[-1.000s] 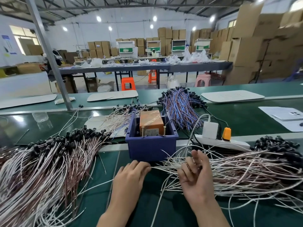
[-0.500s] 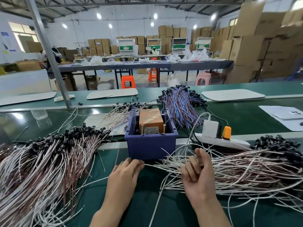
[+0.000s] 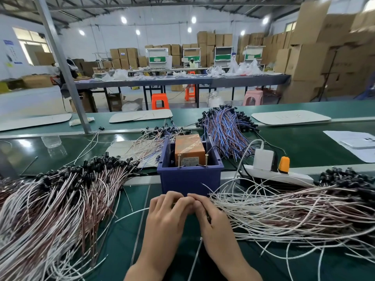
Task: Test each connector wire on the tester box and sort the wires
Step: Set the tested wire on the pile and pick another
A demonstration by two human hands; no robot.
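An orange tester box [image 3: 189, 148] with two upright brass screws sits inside a blue bin [image 3: 190, 179]. Just in front of the bin my left hand [image 3: 166, 216] and my right hand [image 3: 215, 226] meet, fingertips pressed together. They pinch one connector wire [image 3: 195, 256]; its black connector shows under my right palm and its white lead trails toward me. A big pile of white and brown wires [image 3: 60, 199] lies at the left. A second pile of such wires [image 3: 284, 207] spreads to the right, touching my right hand.
A bundle of blue and red wires [image 3: 225, 128] lies behind the bin. A white power strip [image 3: 284, 176] with a white charger and an orange plug sits right of the bin. Papers [image 3: 355, 142] lie far right. A slanted metal post [image 3: 67, 78] rises at the back left.
Both hands have come together in front of the bin. The right hand left the right pile with a wire and closed; the left hand's fingers curled onto it.
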